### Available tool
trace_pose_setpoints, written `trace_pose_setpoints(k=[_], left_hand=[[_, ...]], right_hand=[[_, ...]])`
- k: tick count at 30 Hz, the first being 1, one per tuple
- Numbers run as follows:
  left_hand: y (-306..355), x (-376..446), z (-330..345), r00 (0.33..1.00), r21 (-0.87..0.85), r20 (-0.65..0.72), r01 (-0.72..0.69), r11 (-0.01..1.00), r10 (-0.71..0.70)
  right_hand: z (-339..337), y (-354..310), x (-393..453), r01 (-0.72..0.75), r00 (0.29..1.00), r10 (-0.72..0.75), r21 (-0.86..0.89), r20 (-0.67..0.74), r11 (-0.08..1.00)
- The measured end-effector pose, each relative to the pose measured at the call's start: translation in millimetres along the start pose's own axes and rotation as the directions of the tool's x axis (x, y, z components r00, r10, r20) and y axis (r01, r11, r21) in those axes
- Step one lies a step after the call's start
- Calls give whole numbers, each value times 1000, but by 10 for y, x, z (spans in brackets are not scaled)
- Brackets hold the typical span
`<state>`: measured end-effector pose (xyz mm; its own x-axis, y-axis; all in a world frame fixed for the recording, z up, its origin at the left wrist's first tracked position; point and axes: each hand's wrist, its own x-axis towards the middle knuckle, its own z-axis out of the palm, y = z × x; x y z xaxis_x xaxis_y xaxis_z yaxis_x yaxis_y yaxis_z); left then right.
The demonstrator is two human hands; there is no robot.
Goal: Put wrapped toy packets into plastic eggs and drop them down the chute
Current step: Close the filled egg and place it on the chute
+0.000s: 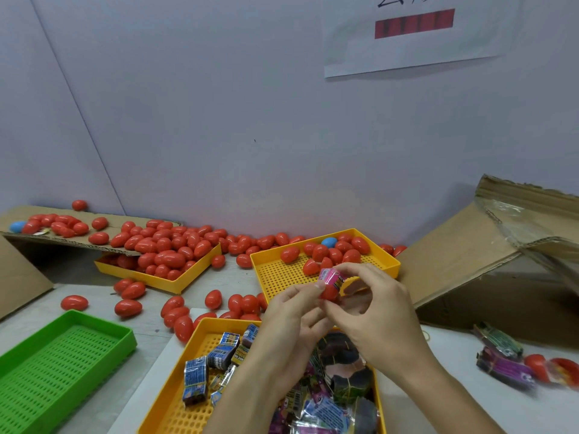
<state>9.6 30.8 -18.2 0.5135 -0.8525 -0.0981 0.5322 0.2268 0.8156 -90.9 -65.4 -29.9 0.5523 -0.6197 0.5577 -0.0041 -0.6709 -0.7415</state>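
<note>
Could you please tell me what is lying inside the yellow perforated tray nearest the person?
The yellow perforated tray holds blue wrapped packets and mixed colourful packets. The forearms cover its middle, hiding what lies there.

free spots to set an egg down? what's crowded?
Free: the green tray holds nothing; the near-left half of the far yellow tray, in front of its eggs; bare table right of the right hand, before the bundled packets. Crowded: the packet tray and the loose eggs along the wall.
</note>
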Motion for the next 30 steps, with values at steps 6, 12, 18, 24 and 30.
trace_pose_setpoints(k=[6, 12, 18, 24, 30], left_hand=[[26, -15, 31, 998, 69, 42, 40, 997, -43], [7, -3, 14, 995, 112, 79, 45, 993, -54], [-20, 20, 21, 996, 189, 70, 50, 981, -64], [-23, 34, -8, 998, 219, 52, 30, 975, -42], [-53, 22, 35, 995, 205, 94, 2, 979, -21]], right_hand=[[-24, 3, 6, 24, 994, -31, 71, 103, 997], [-106, -19, 35, 83, 986, -84, 12, 142, 996], [-157, -27, 57, 93, 985, -93, 3, 144, 996], [-147, -58, 50, 120, 985, -114, -42, 129, 992], [-175, -107, 55, 145, 977, -142, -9, 160, 989]])
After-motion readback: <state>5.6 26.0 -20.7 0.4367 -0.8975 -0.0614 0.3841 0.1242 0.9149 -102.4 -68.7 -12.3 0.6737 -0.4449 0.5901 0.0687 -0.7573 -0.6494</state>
